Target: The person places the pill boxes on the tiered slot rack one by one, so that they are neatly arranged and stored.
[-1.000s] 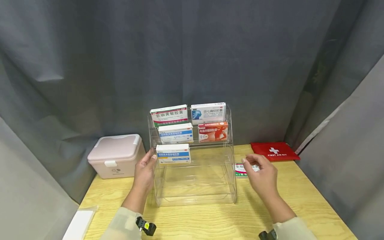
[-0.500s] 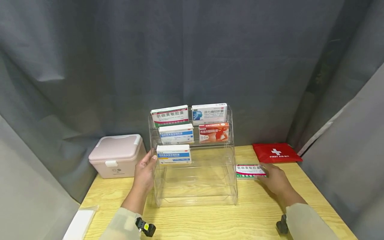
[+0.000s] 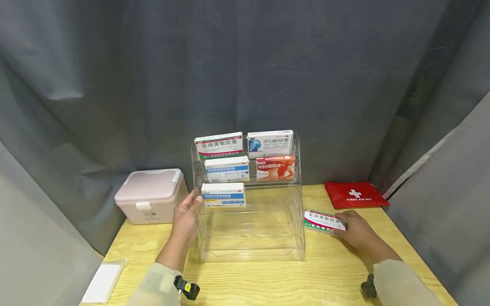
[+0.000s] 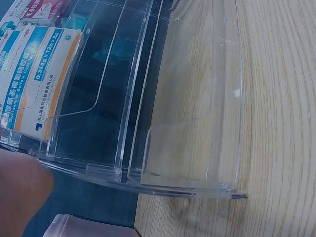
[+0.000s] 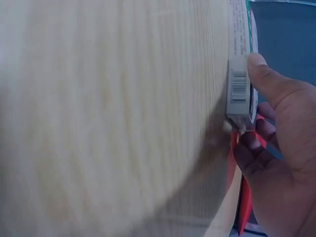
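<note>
A clear acrylic display rack (image 3: 252, 254) stands on the table with several medicine boxes on its upper tiers. My left hand (image 3: 186, 219) grips the rack's left side, thumb in front, beside a blue-and-white medicine box (image 3: 223, 196) on the third tier. To the right of the rack, my right hand (image 3: 354, 228) pinches the right end of a white, green and red medicine box (image 3: 323, 221). In the right wrist view the thumb lies on that box (image 5: 239, 74), whose barcoded side faces the camera. Part of the left hand falls outside the left wrist view.
On the rack are also a red box (image 3: 275, 168), a white box with a blue head picture (image 3: 270, 143), and other boxes at left. A pink lidded case (image 3: 149, 197) stands left, a red first aid pouch (image 3: 356, 194) back right. A white flat item (image 3: 102, 282) lies front left.
My right hand has moved right and down to the medicine box and taken hold of its right end. The box now sits slightly turned. My left hand keeps its grip on the rack.
</note>
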Available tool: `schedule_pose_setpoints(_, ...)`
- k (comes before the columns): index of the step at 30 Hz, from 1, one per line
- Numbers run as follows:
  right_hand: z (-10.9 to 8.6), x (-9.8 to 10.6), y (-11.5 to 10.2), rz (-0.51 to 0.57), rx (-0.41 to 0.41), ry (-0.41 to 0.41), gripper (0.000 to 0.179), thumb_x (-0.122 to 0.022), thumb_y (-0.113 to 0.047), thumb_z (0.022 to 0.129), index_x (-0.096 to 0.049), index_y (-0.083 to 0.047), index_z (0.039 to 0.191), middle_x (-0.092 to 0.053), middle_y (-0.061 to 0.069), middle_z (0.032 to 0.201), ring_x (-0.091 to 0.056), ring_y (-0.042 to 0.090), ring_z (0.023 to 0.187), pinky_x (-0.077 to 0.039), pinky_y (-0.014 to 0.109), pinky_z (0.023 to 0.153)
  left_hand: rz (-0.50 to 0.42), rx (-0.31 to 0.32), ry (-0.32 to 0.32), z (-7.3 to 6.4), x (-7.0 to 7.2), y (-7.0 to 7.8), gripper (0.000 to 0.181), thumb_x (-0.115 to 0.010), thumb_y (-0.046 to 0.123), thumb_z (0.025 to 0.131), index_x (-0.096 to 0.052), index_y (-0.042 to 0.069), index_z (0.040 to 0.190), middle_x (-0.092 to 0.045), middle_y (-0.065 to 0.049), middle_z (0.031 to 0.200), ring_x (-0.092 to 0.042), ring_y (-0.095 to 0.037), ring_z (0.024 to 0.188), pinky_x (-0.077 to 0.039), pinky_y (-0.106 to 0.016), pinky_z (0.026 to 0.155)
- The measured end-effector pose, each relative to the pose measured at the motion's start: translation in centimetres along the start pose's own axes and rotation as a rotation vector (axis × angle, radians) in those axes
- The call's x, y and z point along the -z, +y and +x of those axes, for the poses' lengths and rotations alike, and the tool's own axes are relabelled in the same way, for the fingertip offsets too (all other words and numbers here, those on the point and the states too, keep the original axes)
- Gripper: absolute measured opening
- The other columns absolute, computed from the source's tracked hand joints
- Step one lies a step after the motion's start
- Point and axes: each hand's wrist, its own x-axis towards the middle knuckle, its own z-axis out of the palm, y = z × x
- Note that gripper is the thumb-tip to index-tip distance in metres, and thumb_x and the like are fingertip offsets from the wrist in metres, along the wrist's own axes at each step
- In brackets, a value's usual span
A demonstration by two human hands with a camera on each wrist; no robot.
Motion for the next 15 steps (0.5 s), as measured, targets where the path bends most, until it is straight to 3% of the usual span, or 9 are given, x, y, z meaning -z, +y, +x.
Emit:
schedule_pose_setpoints(8,-2.8,1.7,1.5,0.047,-0.026,-0.061,0.088,-0.098,-0.046,0.079,-0.064,0.006,0.142,-0.064,0.027,0.129,-0.062,0.034,0.107,-0.059,0.056,0.095,0.002,-0.013,-0.005,-0.1,-0.2,0.2,0.056,-0.053,0.008,0.114,-0.036,-0.002,0.166,-0.028,-0.014,0.179,-0.022,-0.033,0.169,-0.017,-0.046,0.140)
schedule_pose_setpoints(15,-3.9,2.3,1.8,0.141,-0.118,-0.151,0.099,-0.099,-0.051,0.075,-0.059,0.009,0.144,-0.070,0.021,0.127,-0.063,0.030,0.108,-0.059,0.054,0.097,-0.006,-0.007,0.009,-0.1,-0.2,0.1,0.054,-0.053,0.008,0.114,-0.039,0.001,0.166,-0.031,-0.015,0.178,-0.025,-0.032,0.168,-0.019,-0.044,0.139)
